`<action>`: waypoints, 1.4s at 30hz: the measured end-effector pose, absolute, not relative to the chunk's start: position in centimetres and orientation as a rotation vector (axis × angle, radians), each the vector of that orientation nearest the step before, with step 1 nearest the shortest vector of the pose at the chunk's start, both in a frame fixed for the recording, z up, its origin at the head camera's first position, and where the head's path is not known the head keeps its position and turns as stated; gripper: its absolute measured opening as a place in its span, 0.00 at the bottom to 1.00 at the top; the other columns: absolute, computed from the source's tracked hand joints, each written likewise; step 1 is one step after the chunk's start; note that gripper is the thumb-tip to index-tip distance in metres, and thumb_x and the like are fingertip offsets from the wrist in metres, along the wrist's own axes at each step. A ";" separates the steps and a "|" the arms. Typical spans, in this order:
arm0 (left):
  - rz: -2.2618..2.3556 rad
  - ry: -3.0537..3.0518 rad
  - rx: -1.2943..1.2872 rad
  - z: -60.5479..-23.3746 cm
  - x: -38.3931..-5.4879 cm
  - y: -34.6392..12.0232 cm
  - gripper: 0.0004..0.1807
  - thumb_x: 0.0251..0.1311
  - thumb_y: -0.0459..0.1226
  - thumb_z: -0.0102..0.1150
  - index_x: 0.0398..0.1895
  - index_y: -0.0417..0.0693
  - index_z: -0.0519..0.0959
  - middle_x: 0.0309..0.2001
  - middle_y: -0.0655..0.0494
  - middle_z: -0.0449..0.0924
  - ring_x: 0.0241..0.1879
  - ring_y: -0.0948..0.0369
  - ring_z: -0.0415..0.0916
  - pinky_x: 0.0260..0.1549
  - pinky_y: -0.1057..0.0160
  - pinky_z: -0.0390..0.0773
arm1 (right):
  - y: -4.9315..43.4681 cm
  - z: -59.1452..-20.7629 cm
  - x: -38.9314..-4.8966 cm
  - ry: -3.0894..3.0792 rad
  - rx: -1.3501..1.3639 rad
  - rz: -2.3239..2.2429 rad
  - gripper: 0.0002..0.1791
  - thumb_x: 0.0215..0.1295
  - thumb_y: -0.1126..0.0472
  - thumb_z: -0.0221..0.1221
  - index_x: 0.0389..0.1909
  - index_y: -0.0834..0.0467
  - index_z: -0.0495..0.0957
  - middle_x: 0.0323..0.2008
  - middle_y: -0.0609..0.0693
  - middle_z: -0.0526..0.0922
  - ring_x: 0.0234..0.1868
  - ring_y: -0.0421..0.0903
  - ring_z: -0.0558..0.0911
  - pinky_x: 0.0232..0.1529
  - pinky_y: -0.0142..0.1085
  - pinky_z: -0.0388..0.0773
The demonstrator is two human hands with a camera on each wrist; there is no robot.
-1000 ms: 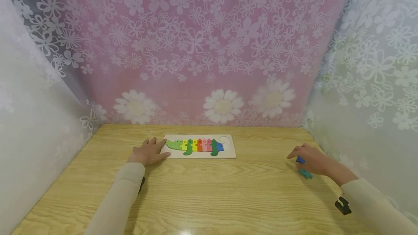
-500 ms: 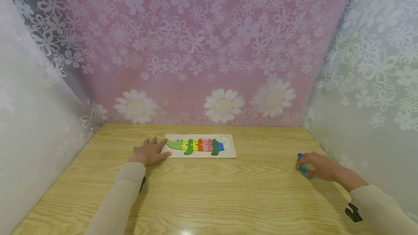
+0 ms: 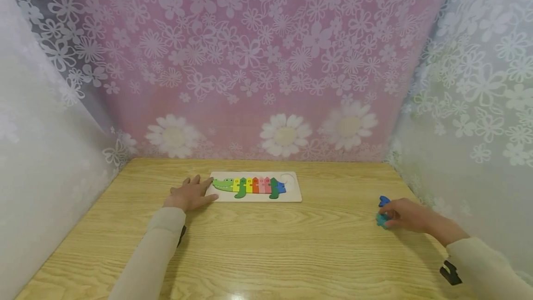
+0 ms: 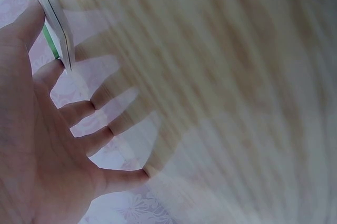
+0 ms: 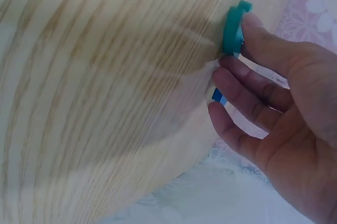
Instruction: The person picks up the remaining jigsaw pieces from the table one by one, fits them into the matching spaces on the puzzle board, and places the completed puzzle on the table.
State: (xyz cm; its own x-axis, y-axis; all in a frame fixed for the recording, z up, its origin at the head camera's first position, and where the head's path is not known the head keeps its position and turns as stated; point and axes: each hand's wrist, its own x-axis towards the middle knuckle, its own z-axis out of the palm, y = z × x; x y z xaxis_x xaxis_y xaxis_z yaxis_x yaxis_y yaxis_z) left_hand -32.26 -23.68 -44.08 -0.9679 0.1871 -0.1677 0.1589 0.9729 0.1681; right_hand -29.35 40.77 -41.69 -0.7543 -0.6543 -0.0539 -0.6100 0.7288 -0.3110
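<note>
A pale puzzle board [image 3: 291, 193] lies on the table, with a crocodile of coloured pieces [image 3: 255, 185] set in it and a bare recess at the tail end. My left hand [image 3: 189, 194] is spread flat, thumb and index fingertips at the board's left edge; the left wrist view shows the straight fingers [image 4: 95, 140] on the tabletop. At the right, my right hand [image 3: 410, 215] pinches a teal puzzle piece [image 3: 381, 220] between thumb and fingers, and the piece stands tilted in the right wrist view. Just behind these fingers is a blue puzzle piece [image 3: 384, 200], partly covered.
The wood-grain table [image 3: 266, 249] reaches back to a pink flowered curtain [image 3: 266, 82]. Pale flowered cloth [image 3: 470, 119] hangs along the right side, close to my right forearm, and more pale cloth [image 3: 50, 152] lines the left.
The right hand moved right and back toward me, then closed thumb and fingers on the teal piece, which has shifted slightly left and turned. The left hand and board stayed put.
</note>
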 end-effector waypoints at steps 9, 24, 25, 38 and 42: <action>0.226 2.939 0.261 -44.2 -32.3 -23.7 0.45 0.71 0.70 0.41 0.84 0.60 0.52 0.82 0.33 0.48 0.77 0.26 0.47 0.57 0.12 0.56 | 39.6 -41.9 -29.1 2.811 -1.057 -0.400 0.30 0.61 0.52 0.71 0.59 0.67 0.80 0.51 0.66 0.80 0.36 0.43 0.81 0.33 0.35 0.79; 0.242 2.949 0.252 -44.2 -32.2 -23.7 0.45 0.72 0.69 0.41 0.84 0.60 0.52 0.82 0.33 0.48 0.78 0.26 0.47 0.58 0.12 0.55 | 38.7 -42.7 -29.6 2.856 -1.182 -0.372 0.15 0.64 0.59 0.71 0.49 0.59 0.84 0.42 0.48 0.82 0.36 0.39 0.80 0.34 0.34 0.79; 0.238 2.950 0.254 -44.2 -32.2 -23.7 0.45 0.72 0.69 0.41 0.84 0.60 0.52 0.82 0.33 0.49 0.78 0.26 0.47 0.58 0.12 0.56 | 38.5 -42.7 -29.6 2.859 -1.176 -0.359 0.14 0.64 0.59 0.71 0.48 0.58 0.84 0.41 0.48 0.82 0.36 0.40 0.80 0.35 0.34 0.79; 0.229 2.948 0.259 -44.3 -32.3 -23.7 0.45 0.72 0.69 0.41 0.84 0.60 0.52 0.82 0.33 0.49 0.78 0.26 0.47 0.57 0.12 0.57 | 35.2 -41.8 -30.7 3.077 -1.078 -0.082 0.13 0.59 0.56 0.74 0.45 0.49 0.87 0.43 0.48 0.85 0.40 0.48 0.78 0.30 0.40 0.73; 0.240 2.947 0.256 -44.2 -32.3 -23.7 0.45 0.72 0.69 0.41 0.84 0.60 0.52 0.82 0.33 0.49 0.78 0.26 0.47 0.57 0.12 0.56 | 33.6 -41.5 -31.2 3.135 -1.039 -0.040 0.12 0.60 0.56 0.73 0.45 0.48 0.88 0.42 0.48 0.84 0.41 0.50 0.79 0.30 0.41 0.71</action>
State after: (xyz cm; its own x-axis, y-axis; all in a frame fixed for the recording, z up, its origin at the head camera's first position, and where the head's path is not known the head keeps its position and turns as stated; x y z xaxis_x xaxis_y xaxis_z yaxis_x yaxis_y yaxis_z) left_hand -32.34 -23.69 -44.21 -0.9703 0.1839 -0.1574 0.1561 0.9723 0.1739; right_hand -31.18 33.64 -41.48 -0.7904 -0.5915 0.1596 -0.5953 0.8030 0.0276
